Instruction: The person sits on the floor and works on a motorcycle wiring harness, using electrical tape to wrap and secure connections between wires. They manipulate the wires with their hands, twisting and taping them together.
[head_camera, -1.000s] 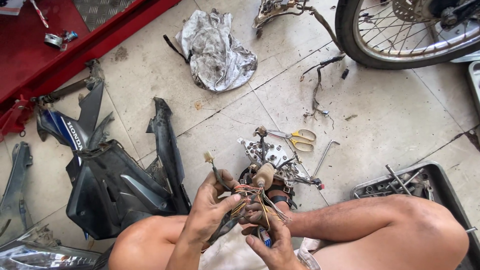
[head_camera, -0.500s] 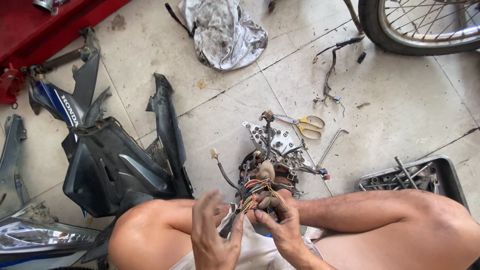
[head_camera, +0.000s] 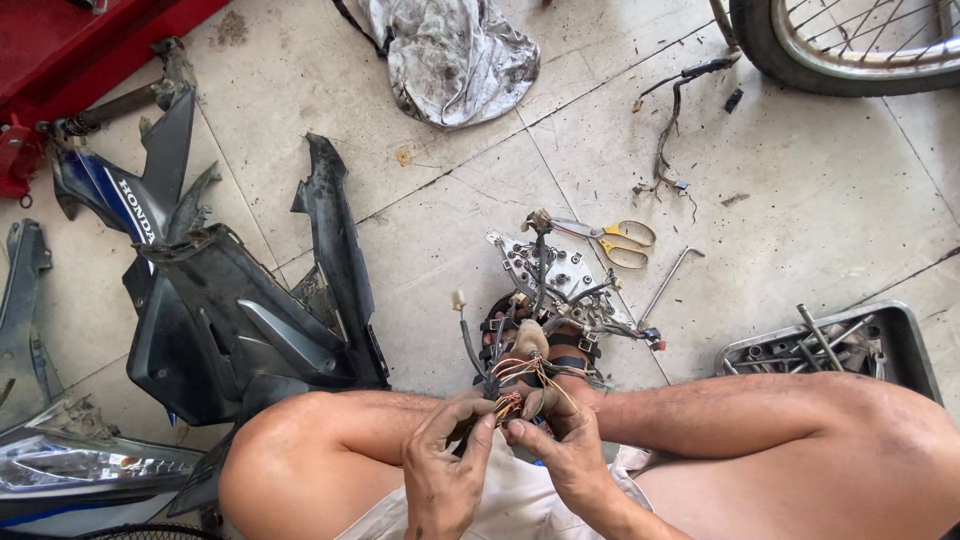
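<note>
Between my knees I hold a bundle of thin coloured wires (head_camera: 522, 378), orange, yellow and red. My left hand (head_camera: 447, 466) pinches the bundle from the left and my right hand (head_camera: 563, 448) pinches it from the right, fingertips meeting at the wire ends. The wires run up to a wiring harness with black cables and connectors (head_camera: 560, 290) that lies on the tiled floor over my sandalled foot (head_camera: 535, 345). A metal plate with holes (head_camera: 545, 265) sits tangled in that harness.
Yellow-handled scissors (head_camera: 615, 240) and a bent metal rod (head_camera: 672, 280) lie right of the harness. Black motorcycle body panels (head_camera: 240, 310) lie left, a headlight (head_camera: 70, 465) at lower left. A metal tool tray (head_camera: 880, 335) is right, a dirty rag (head_camera: 450, 55) and a wheel (head_camera: 850, 45) ahead.
My hands have dropped lower in view and closed together on the wire ends. The view has shifted slightly downward and leftward, so the wheel sits nearer the top edge.
</note>
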